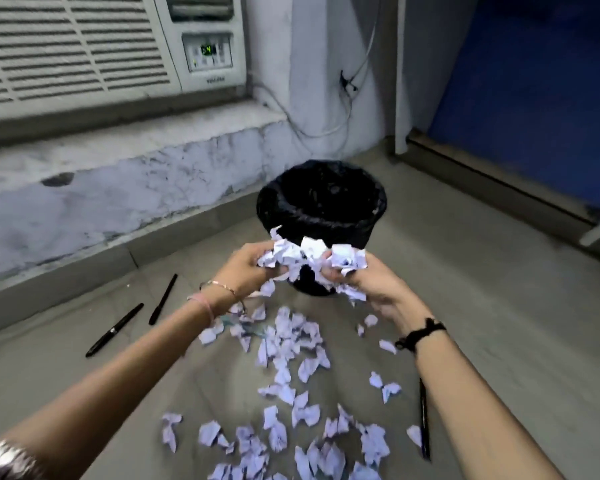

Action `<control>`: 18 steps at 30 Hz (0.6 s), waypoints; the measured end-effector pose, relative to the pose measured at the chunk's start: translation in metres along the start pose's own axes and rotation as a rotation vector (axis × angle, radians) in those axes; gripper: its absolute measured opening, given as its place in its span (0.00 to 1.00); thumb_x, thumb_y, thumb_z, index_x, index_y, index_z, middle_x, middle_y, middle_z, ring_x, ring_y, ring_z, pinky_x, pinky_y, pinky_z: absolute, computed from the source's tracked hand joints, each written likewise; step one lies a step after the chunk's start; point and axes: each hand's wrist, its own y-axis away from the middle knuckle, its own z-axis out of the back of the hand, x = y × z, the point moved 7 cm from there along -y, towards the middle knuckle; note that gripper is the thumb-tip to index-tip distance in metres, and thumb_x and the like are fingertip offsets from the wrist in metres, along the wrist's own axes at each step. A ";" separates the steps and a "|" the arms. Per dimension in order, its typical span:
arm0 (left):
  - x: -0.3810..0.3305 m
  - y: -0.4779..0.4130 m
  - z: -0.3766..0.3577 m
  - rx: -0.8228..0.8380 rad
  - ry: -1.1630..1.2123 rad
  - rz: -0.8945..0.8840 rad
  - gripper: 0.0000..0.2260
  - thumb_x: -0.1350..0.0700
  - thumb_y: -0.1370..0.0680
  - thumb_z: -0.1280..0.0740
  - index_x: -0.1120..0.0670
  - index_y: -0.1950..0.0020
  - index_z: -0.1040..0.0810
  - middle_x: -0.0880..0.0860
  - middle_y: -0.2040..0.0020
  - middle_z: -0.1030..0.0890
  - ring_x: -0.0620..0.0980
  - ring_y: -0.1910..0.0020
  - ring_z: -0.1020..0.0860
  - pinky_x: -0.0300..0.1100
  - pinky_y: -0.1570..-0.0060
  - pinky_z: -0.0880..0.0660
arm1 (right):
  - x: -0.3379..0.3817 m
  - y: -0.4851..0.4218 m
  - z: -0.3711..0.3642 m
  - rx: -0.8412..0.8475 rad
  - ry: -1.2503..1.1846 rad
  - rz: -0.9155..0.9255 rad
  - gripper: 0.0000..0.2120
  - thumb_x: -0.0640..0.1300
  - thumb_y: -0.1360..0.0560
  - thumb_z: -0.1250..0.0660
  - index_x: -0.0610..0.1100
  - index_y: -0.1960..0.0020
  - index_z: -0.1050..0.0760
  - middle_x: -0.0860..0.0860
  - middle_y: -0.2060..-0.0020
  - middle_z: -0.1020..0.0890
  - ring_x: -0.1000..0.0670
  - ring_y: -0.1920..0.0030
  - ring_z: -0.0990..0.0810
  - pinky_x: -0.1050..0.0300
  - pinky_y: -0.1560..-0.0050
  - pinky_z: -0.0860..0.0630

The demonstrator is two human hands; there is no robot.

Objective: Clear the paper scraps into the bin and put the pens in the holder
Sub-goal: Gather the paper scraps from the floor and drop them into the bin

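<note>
A black bin (321, 202) lined with a black bag stands on the floor near the wall. My left hand (248, 268) and my right hand (374, 285) together clutch a bunch of white paper scraps (309, 258) just in front of the bin, below its rim. Several more paper scraps (284, 348) lie scattered on the floor beneath my arms. Two black pens (114, 330) (163, 298) lie on the floor at the left. A third black pen (424, 419) lies at the right, partly behind my right forearm. No pen holder is in view.
A low grey ledge (118, 150) with an air conditioner (84, 46) above it runs along the left. A white cable (326, 129) hangs at the corner. A blue door (534, 98) with a raised threshold is at the right. Grey floor (499, 306) stretches to the right of the bin.
</note>
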 end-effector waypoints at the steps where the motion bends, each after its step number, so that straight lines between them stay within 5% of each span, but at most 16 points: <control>1: -0.014 -0.013 0.009 -0.004 0.010 0.003 0.10 0.58 0.27 0.30 0.53 0.47 0.20 0.48 0.61 0.21 0.35 0.66 0.28 0.31 0.63 0.29 | 0.018 -0.008 0.008 -0.012 -0.037 0.018 0.08 0.29 0.27 0.33 0.41 0.55 0.23 0.57 0.69 0.17 0.62 0.67 0.20 0.70 0.65 0.26; 5: -0.062 -0.080 0.032 -0.014 0.041 0.015 0.12 0.59 0.30 0.28 0.60 0.48 0.21 0.55 0.59 0.23 0.47 0.60 0.28 0.41 0.58 0.30 | 0.069 -0.062 0.046 -0.091 -0.122 0.035 0.10 0.28 0.28 0.32 0.42 0.56 0.22 0.54 0.67 0.15 0.57 0.63 0.17 0.64 0.53 0.20; 8: -0.070 -0.128 0.027 -0.002 0.024 0.121 0.04 0.61 0.30 0.29 0.58 0.60 0.23 0.53 0.67 0.26 0.46 0.69 0.29 0.33 0.69 0.31 | 0.073 -0.109 0.071 -0.205 -0.053 -0.031 0.07 0.30 0.30 0.30 0.38 0.54 0.21 0.45 0.59 0.16 0.46 0.56 0.18 0.50 0.41 0.24; 10: -0.064 -0.151 0.016 -0.035 0.034 0.213 0.07 0.64 0.27 0.32 0.56 0.62 0.27 0.50 0.70 0.30 0.43 0.74 0.32 0.33 0.76 0.35 | 0.063 -0.135 0.078 -0.237 0.064 -0.114 0.07 0.33 0.30 0.28 0.36 0.52 0.21 0.39 0.54 0.17 0.42 0.54 0.18 0.49 0.45 0.22; 12: -0.057 -0.169 0.003 -0.074 0.108 0.314 0.07 0.65 0.27 0.32 0.58 0.52 0.28 0.52 0.67 0.28 0.46 0.72 0.32 0.34 0.78 0.35 | 0.055 -0.154 0.079 -0.240 0.077 -0.184 0.06 0.35 0.29 0.28 0.37 0.54 0.24 0.41 0.58 0.20 0.47 0.62 0.20 0.56 0.60 0.23; 15: -0.045 -0.191 -0.009 -0.101 0.275 0.431 0.26 0.66 0.27 0.32 0.62 0.31 0.37 0.62 0.47 0.25 0.53 0.61 0.26 0.41 0.64 0.29 | 0.055 -0.168 0.090 -0.346 0.081 -0.236 0.21 0.37 0.26 0.31 0.30 0.37 0.32 0.40 0.55 0.22 0.47 0.60 0.27 0.53 0.57 0.31; 18: -0.033 -0.204 -0.007 -0.161 0.256 0.446 0.26 0.68 0.29 0.32 0.61 0.32 0.33 0.62 0.38 0.25 0.59 0.43 0.24 0.48 0.46 0.27 | 0.052 -0.172 0.098 -0.349 0.086 -0.279 0.17 0.38 0.24 0.34 0.32 0.38 0.28 0.43 0.58 0.24 0.48 0.60 0.24 0.51 0.52 0.26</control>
